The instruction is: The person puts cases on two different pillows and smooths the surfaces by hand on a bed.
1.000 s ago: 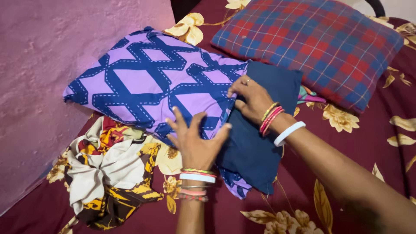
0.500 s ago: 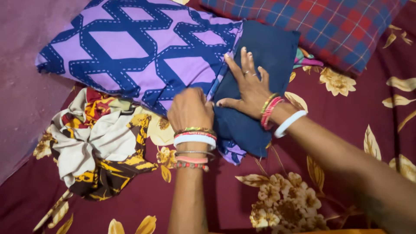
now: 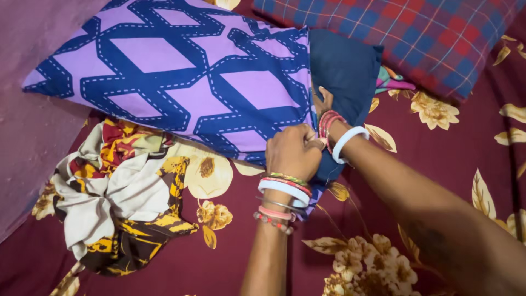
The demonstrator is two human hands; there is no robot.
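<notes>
Navy pillow (image 3: 345, 66) half inside purple pillowcase (image 3: 181, 71) (open end)

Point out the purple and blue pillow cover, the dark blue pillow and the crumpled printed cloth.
purple and blue pillow cover (image 3: 181, 71), head view, middle of its top face.
dark blue pillow (image 3: 345, 68), head view, bare end outside the cover.
crumpled printed cloth (image 3: 123, 192), head view, pale central folds.

A purple pillowcase (image 3: 181, 77) with a dark blue lattice of white stitch-like dashes covers a plain navy pillow (image 3: 345, 71). Far right lies a red-and-blue checked pillow (image 3: 416, 33). The maroon bedsheet (image 3: 438, 148) carries cream and gold flowers. Near left, a crumpled cloth (image 3: 120, 203) is white, yellow, red and dark brown.
</notes>
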